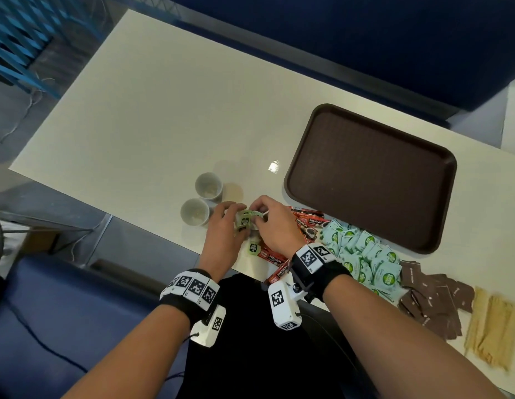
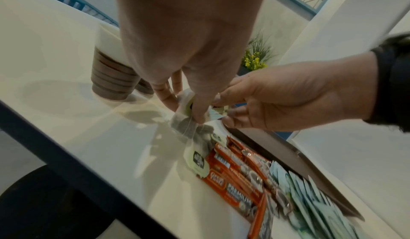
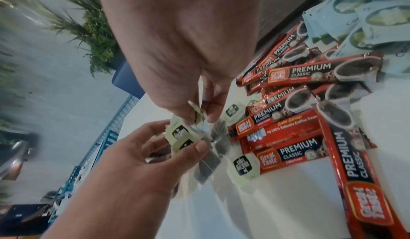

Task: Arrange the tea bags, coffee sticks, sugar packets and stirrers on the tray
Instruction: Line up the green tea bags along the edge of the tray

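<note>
Brown tray (image 1: 371, 180) lay bare on the bench (image 1: 141, 116). Red coffee sticks (image 1: 306, 223) lay beside it. Both my grips, left hand (image 1: 221, 234) and right hand (image 1: 275, 223), pinched pale-green-tagged tea bags (image 1: 244, 220) just above the bench.

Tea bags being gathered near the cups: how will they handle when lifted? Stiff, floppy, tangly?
Likely floppy: the tea bags sag below the left hand and right hand, which pinch them. Probably light, as fingertips alone hold several. Their paper tags seem to hang on thin strings, so snagging seems possible.
</note>
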Demonstrator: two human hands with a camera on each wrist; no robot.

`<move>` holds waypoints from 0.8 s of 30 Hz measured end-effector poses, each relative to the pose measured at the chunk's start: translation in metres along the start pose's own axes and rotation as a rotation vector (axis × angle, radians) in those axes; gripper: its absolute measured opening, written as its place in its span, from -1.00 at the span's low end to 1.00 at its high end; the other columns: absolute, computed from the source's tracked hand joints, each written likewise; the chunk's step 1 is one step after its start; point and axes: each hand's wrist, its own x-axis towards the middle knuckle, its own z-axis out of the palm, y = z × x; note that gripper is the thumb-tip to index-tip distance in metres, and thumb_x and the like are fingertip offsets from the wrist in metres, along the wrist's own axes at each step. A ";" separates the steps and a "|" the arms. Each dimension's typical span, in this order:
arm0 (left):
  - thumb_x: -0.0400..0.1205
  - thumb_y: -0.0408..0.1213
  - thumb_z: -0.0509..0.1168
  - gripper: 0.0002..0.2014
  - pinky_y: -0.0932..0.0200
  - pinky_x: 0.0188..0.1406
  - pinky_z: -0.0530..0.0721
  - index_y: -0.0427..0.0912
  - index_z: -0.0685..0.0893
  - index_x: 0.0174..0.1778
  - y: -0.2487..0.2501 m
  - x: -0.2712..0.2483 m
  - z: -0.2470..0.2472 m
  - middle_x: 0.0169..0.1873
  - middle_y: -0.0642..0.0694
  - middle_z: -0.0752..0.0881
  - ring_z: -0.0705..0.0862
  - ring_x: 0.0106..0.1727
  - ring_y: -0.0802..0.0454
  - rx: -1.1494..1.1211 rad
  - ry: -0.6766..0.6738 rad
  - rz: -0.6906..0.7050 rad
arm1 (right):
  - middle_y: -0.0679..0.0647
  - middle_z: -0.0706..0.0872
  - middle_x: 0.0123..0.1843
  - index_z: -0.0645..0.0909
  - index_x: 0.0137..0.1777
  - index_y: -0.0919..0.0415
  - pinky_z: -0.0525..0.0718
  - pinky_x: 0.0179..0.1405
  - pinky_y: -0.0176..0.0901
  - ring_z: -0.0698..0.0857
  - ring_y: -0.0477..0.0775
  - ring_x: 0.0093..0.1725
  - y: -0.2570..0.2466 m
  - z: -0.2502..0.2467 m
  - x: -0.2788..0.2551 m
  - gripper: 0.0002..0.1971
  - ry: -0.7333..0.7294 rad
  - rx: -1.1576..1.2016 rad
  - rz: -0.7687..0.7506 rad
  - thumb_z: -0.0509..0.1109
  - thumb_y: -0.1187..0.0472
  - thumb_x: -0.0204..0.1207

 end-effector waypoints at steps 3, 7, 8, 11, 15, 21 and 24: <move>0.60 -0.37 0.63 -0.37 0.30 0.18 0.71 -0.05 0.60 0.59 0.010 0.007 -0.005 0.33 -0.03 0.73 0.71 0.19 0.06 -0.083 -0.050 -0.064 | -0.17 0.75 -0.02 0.71 0.09 0.01 0.64 -0.09 -0.34 0.75 -0.17 -0.04 0.003 -0.014 0.004 -0.85 -0.015 0.039 -0.002 0.46 0.31 0.71; 0.61 -0.31 0.64 -0.39 0.62 -0.15 0.56 0.00 0.61 0.57 0.027 0.015 -0.012 -0.03 0.17 0.72 0.67 -0.12 0.27 -0.154 -0.094 -0.081 | -0.15 0.75 0.04 0.71 0.08 -0.01 0.81 0.20 0.06 0.78 -0.04 0.10 0.008 -0.034 0.009 -0.86 -0.031 0.080 -0.002 0.47 0.28 0.72; 0.62 -0.30 0.64 -0.39 0.61 -0.16 0.57 0.01 0.60 0.58 0.032 0.017 -0.012 -0.05 0.16 0.71 0.66 -0.14 0.25 -0.185 -0.108 -0.083 | -0.15 0.75 0.06 0.71 0.07 -0.04 0.82 0.23 0.14 0.79 0.00 0.13 0.009 -0.039 0.010 -0.85 -0.030 0.099 0.005 0.47 0.27 0.71; 0.63 -0.21 0.63 -0.39 0.58 -0.17 0.58 0.06 0.60 0.59 0.043 0.028 -0.012 -0.03 0.11 0.71 0.66 -0.12 0.20 -0.226 -0.149 -0.059 | -0.07 0.78 0.12 0.70 0.05 -0.08 0.89 0.14 0.19 0.80 0.08 0.19 0.015 -0.053 0.012 -0.84 -0.018 0.182 0.026 0.49 0.25 0.71; 0.66 -0.12 0.61 -0.45 0.39 -0.03 0.74 0.12 0.62 0.58 0.058 0.043 -0.011 0.08 0.06 0.78 0.79 0.00 0.15 -0.281 -0.234 -0.035 | 0.18 0.79 0.20 0.72 0.12 0.04 0.93 0.02 0.18 0.86 0.21 0.15 0.017 -0.070 0.014 -0.89 -0.010 0.368 0.078 0.48 0.28 0.72; 0.78 -0.19 0.47 -0.63 -0.01 0.01 0.92 -0.06 0.57 0.48 0.088 0.059 -0.008 0.19 -0.17 0.79 0.91 0.07 -0.12 -0.556 -0.369 -0.112 | 0.31 0.79 0.25 0.72 0.22 0.19 0.90 0.05 0.01 0.87 0.09 -0.05 0.016 -0.098 0.016 -0.86 -0.001 0.562 0.138 0.50 0.32 0.71; 0.80 -0.18 0.44 -0.59 -0.25 0.24 0.89 -0.14 0.48 0.50 0.106 0.069 -0.001 0.31 -0.35 0.74 0.88 0.22 -0.27 -0.683 -0.433 -0.141 | 0.33 0.80 0.23 0.73 0.23 0.23 0.87 0.02 -0.10 0.84 0.05 -0.03 0.012 -0.116 0.018 -0.85 0.012 0.569 0.112 0.50 0.36 0.70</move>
